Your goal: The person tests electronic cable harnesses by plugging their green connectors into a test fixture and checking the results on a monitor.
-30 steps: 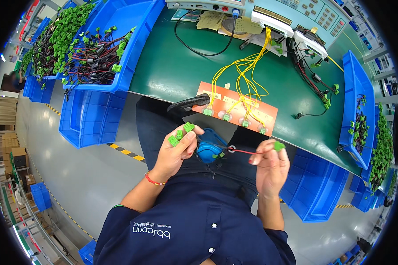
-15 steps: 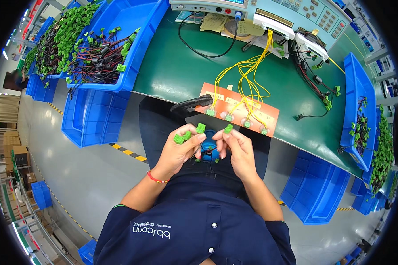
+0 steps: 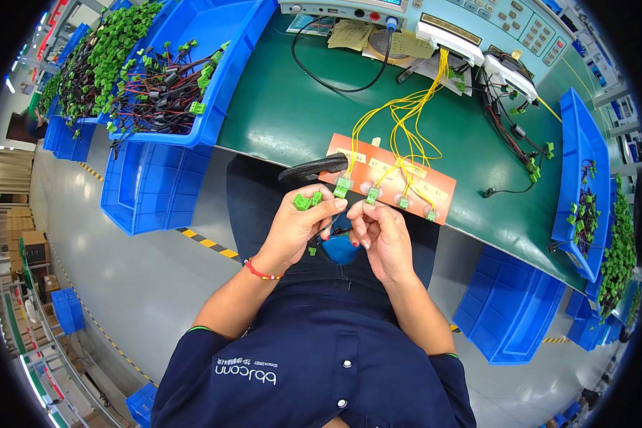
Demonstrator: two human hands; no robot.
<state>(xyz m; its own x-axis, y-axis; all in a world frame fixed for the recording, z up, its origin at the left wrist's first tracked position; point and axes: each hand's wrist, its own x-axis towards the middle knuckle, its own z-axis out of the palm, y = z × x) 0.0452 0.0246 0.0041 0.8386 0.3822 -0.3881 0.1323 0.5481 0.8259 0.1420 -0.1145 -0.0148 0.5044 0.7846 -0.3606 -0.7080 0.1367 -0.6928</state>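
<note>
- My left hand sits just left of the frame's centre, its grip closed around a small cluster of green plug connectors pinched at the fingertips.
- My right hand is touching it from the right, fingers curled near a single green connector; I cannot tell whether that grip truly has it or only brushes it.
- Both hands hover over my lap, just below the orange test board at the near edge of the green tabletop.
- Yellow wires run from the board to the tester at the top of the frame.
- To do this well, I judge I should keep the loose connectors fanned apart, so one can be picked off cleanly without tugging its wire.
- A blue bin of wired harnesses lies at upper left.
</note>
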